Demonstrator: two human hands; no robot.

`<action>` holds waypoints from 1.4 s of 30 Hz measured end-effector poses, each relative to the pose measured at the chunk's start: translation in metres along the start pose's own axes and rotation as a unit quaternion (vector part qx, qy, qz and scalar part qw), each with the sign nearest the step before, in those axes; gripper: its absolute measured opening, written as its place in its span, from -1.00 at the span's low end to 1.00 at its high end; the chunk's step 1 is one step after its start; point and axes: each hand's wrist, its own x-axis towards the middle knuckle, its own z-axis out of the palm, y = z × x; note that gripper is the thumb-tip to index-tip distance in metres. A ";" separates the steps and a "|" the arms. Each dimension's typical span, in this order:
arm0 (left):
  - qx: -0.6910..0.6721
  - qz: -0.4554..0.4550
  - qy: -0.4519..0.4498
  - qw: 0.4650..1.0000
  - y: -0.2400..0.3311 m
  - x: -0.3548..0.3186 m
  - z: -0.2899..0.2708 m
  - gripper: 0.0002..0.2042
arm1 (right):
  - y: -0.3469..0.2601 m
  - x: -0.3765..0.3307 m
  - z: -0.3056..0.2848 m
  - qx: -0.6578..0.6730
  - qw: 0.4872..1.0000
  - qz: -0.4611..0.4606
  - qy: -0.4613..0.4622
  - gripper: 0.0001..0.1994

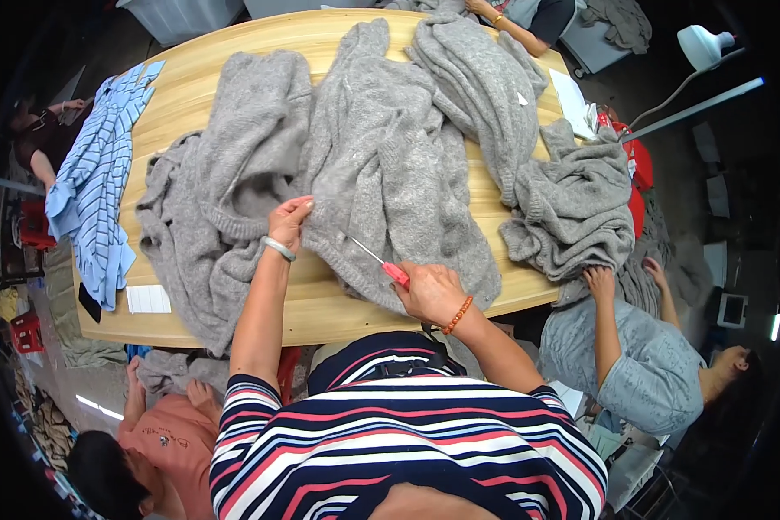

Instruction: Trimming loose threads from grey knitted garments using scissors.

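Observation:
A grey fuzzy knit sweater (407, 173) lies spread on the table in front of me, its ribbed edge toward me. My left hand (288, 224) is closed in a pinch on the left side of this sweater near the ribbing. In my closed right hand (433, 293) is a tool with a red handle (396, 275) and a thin metal shaft. The shaft points up and left, and its tip meets the knit a little right of my left hand. Whether the tip is hooked or plain is too small to tell.
More grey knitwear (260, 121) lies to the left, with a folded pile (572, 204) to the right. A blue striped shirt (104, 165), a black phone (88, 303) and white paper (149, 299) lie on the wooden table (338, 319). A lamp (700, 45) stands far right. Several people work around.

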 end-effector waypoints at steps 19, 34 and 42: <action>0.118 0.044 -0.037 0.991 0.022 0.033 0.029 -0.92 | 0.037 0.037 -0.031 0.065 0.998 0.017 -0.009 -0.79; 0.267 0.023 -0.058 0.962 0.026 0.071 0.084 -0.91 | 0.062 0.072 -0.055 0.042 0.997 0.056 -0.040 -0.78; 0.191 0.013 -0.074 0.979 0.022 0.054 0.086 -0.92 | 0.070 0.063 -0.058 0.047 0.997 0.027 -0.046 -0.77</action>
